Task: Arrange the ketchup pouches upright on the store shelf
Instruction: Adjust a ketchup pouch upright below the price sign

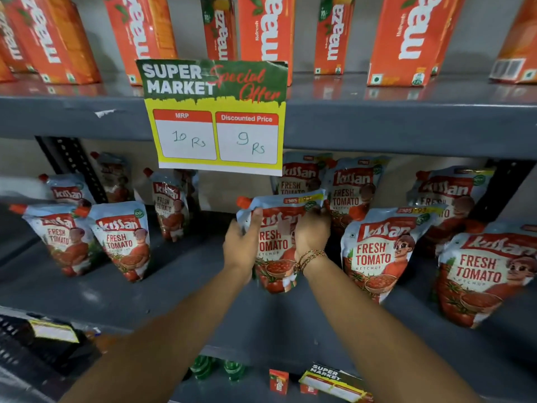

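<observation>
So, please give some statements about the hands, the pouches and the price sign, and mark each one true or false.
1. Both hands, left hand and right hand, grip one ketchup pouch. True.
2. The held pouch has a blue cap. False: its cap is red.
3. The price sign shows 9 Rs as the discounted price. True.
4. The bracelet is on the left wrist. False: it is on the right wrist.
5. Juice cartons stand on the shelf above. True.

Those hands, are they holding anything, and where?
Both hold one ketchup pouch: left hand at its upper left edge, right hand at its upper right.
</observation>
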Motion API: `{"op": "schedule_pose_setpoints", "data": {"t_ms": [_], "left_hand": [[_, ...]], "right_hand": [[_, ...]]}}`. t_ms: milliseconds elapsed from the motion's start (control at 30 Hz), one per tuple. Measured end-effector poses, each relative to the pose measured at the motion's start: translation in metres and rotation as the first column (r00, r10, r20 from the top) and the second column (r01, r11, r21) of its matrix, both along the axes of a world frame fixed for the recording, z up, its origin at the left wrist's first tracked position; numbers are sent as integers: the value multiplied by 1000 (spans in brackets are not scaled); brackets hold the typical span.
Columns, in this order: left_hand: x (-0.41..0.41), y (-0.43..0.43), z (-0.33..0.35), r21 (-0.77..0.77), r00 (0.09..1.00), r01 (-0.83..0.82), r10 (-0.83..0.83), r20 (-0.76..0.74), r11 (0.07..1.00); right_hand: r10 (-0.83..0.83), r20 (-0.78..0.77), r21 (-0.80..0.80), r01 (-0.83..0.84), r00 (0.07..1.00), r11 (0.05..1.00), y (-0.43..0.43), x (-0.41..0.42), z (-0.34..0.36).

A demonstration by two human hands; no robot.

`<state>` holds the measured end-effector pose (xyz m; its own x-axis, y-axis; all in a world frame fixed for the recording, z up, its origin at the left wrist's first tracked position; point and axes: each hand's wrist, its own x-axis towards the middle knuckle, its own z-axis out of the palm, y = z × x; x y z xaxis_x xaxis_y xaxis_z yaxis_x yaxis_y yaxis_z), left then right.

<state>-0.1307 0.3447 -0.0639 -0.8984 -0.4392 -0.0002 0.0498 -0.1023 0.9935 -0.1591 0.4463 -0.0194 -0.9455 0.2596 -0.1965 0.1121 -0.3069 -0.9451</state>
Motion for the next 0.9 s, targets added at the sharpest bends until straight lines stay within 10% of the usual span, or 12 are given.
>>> {"op": "schedule_pose_setpoints", "data": {"t_ms": [433, 567, 900], "left_hand": [[21, 32, 3, 16, 999, 39, -39, -5, 999], [24, 33, 7, 25, 999, 34, -34, 23, 999], [36, 12, -11, 76, 998, -22, 18, 52, 997]], "right_hand": [[-22, -143, 251, 58, 990, 966, 10, 32, 6], [-47, -124, 109, 60, 991, 992, 17, 30, 4], [-205, 473, 80, 190, 857, 978, -18, 61, -36]]}}
